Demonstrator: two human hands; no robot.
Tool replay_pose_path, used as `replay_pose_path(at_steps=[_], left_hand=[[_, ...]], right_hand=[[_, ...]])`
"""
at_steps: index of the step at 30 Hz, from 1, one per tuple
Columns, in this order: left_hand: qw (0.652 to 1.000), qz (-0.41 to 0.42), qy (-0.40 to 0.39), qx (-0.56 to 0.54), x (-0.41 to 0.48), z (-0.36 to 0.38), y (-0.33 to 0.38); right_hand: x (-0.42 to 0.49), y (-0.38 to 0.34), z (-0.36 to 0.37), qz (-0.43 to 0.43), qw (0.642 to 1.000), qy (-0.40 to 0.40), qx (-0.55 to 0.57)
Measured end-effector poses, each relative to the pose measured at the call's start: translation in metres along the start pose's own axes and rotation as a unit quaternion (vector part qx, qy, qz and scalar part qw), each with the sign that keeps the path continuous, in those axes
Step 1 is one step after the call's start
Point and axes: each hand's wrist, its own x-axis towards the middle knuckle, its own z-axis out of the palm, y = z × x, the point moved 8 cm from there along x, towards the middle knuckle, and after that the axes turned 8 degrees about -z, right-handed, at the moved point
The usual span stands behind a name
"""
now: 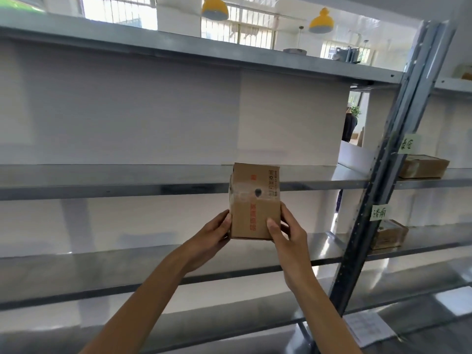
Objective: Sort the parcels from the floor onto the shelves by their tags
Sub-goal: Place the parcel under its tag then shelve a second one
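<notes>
— Between the two hands, what's held?

— A small cardboard parcel [254, 200], upright, raised in front of the metal shelving [153, 181]. The left hand [213, 232] presses its fingers on the parcel's left side near the bottom; the right hand [287, 232] has its thumb across the front face and the other fingers wrapped round the right edge. Both grips are closed on the parcel.

— Anything on its face?

— Red print running down the front, a clear tape band across the middle, a dark spot on that band, and small black marks near the top right. I cannot read any of it.

— And off to the right of the grips?

— A slanting steel upright [383, 175], with two green tags on it: an upper tag [409, 144] and a lower tag [378, 212], both handwritten. Just beyond each sits a brown parcel on its shelf: a flat parcel [422, 166] by the upper tag, another box [389, 233] by the lower one. A printed sheet [367, 328] lies on a shelf further down.

— Above the grips?

— Two yellow pendant lamps [321, 21], behind the top shelf.
</notes>
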Motion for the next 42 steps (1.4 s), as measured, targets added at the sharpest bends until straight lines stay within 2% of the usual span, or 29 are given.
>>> replay_pose_path(at_steps=[6, 13, 26, 39, 41, 42], left_hand=[[0.999, 0.009, 0.038, -0.034, -0.06, -0.056, -0.007], [0.986, 0.014, 0.147, -0.083, -0.117, -0.138, -0.029], [0.966, 0.05, 0.228, -0.111, -0.169, -0.243, -0.036], [0.938, 0.036, 0.343, -0.044, -0.167, -0.388, 0.006], [0.925, 0.032, 0.378, -0.011, -0.18, -0.448, 0.004], [0.924, 0.035, 0.38, -0.017, -0.18, -0.453, 0.007]], right_hand=[[-0.029, -0.027, 0.065, -0.022, 0.999, -0.034, 0.018], [-0.055, -0.052, 0.146, -0.041, 0.996, -0.065, 0.052], [-0.048, -0.07, 0.269, -0.059, 0.984, -0.136, 0.097], [0.021, -0.104, 0.41, -0.103, 0.962, -0.214, 0.137], [0.026, -0.111, 0.475, -0.098, 0.96, -0.23, 0.126], [0.027, -0.115, 0.476, -0.106, 0.96, -0.227, 0.122]])
